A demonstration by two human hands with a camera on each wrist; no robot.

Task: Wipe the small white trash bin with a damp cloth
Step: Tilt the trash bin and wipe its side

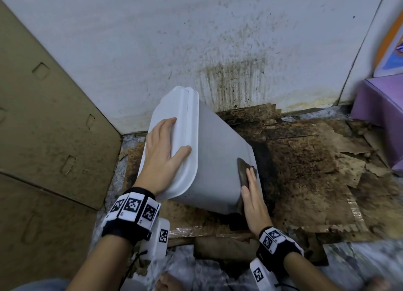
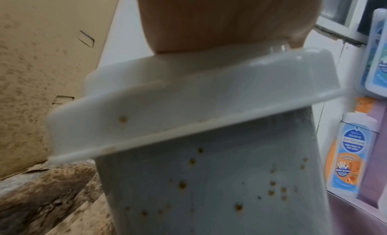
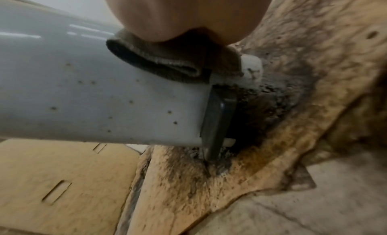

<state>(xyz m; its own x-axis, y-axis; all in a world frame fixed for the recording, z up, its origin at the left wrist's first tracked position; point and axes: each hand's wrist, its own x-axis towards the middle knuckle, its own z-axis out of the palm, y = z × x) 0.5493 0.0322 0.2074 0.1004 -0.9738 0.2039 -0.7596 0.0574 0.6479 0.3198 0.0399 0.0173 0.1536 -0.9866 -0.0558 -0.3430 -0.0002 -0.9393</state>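
The small white trash bin is tilted toward the left, its lid facing me and its base on the floor. My left hand lies flat on the lid, fingers spread, thumb over the lid's edge. My right hand presses a dark brown cloth with straight fingers against the bin's lower right side near the base. In the right wrist view the folded cloth sits under my palm above the bin's black foot pedal. Brown specks dot the bin's wall.
Stained, mouldy cardboard covers the floor under the bin. A dirty white wall stands behind. A large cardboard sheet leans at the left. A purple box and soap bottles are at the right.
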